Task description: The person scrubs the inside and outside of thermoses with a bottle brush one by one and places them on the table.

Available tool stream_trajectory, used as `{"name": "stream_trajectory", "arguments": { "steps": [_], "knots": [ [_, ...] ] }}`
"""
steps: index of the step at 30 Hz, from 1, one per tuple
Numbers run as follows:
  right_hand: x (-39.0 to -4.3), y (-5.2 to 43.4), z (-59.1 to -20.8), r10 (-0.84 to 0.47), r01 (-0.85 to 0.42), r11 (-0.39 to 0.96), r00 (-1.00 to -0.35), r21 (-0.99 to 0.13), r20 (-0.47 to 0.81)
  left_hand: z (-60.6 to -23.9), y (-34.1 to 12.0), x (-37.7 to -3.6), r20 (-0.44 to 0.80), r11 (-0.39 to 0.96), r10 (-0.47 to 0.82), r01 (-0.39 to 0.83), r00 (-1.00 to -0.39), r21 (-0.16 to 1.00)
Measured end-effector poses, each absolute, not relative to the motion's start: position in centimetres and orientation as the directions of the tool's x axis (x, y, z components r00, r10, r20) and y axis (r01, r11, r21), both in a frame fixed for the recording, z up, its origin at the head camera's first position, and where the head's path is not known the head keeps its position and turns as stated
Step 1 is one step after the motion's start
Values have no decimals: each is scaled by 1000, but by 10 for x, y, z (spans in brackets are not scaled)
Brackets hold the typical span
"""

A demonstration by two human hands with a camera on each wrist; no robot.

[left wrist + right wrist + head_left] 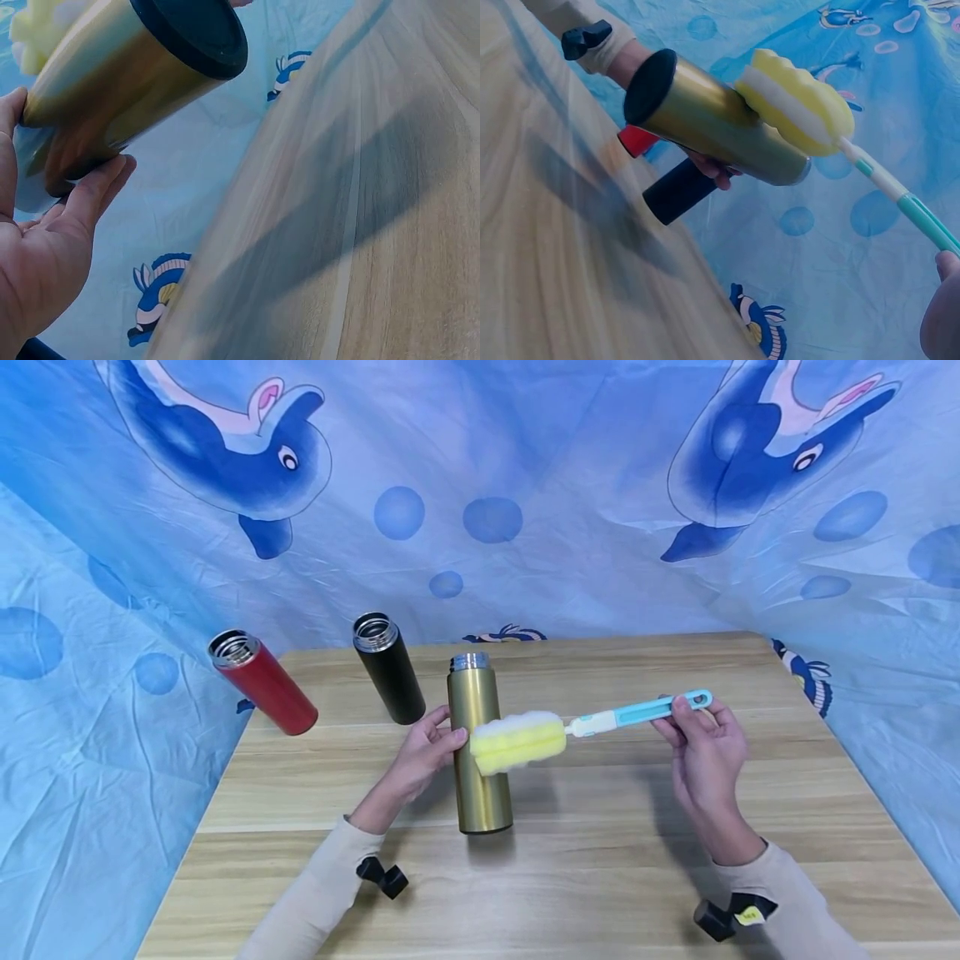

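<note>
My left hand grips a gold thermos bottle around its middle and holds it above the table. The bottle's mouth has no lid on it, and its dark base shows in the left wrist view. With my right hand I pinch the turquoise handle end of a bottle brush. Its yellow and white sponge head lies across the front of the gold bottle in the head view. From the right wrist view, the sponge is beside the bottle wall, outside it; whether they touch I cannot tell.
A black thermos and a red thermos, both without lids, stand on the wooden table at the back left. Blue cloth with dolphin prints hangs behind and beside the table.
</note>
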State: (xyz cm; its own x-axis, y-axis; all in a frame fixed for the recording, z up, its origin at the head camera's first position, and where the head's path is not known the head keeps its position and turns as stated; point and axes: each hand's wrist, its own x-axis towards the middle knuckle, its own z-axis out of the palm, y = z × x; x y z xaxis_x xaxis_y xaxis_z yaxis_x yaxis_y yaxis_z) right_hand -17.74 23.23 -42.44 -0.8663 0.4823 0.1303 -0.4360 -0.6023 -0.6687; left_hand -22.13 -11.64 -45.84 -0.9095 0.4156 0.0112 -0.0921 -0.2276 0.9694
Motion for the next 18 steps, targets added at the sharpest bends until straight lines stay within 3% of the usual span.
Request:
{"name": "stream_trajectory", "arguments": {
  "steps": [8, 18],
  "knots": [
    [-190, 230, -417, 515, -470, -606, -847, -641, 134, -458, -115, -218, 23, -195, 454, -74, -891, 978],
    [-198, 227, -411, 541, -504, -613, -829, -608, 141, -458, -112, -217, -2, -124, 412, -58, -911, 991]
  ]
}}
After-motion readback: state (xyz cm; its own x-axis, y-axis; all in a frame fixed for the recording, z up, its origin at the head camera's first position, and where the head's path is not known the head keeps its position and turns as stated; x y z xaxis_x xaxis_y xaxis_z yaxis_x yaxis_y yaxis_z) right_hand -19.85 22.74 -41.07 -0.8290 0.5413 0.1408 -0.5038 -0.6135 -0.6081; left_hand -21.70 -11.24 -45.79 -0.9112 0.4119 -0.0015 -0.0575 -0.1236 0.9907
